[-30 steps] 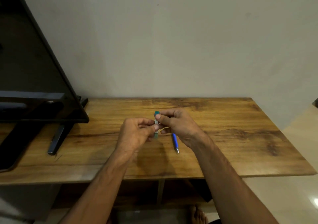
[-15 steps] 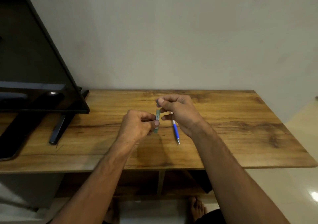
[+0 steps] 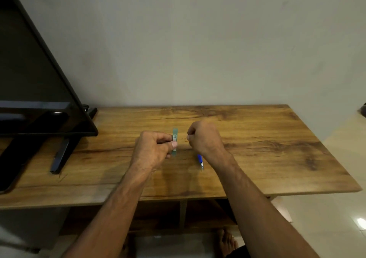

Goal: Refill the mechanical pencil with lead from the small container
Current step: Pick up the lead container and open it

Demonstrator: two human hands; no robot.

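Container (image 3: 174,139) pinched upright in left hand (image 3: 153,148). Right hand (image 3: 205,139) pulled off its top, fingers curled; cap probably removed, contents unclear. Pencil (image 3: 200,160) lay untouched.

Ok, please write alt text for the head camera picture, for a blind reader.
A person's left hand pinches a small green lead container upright above a wooden table; the right hand, fingers curled, is beside it, not touching. A blue mechanical pencil lies on the table by the right wrist.
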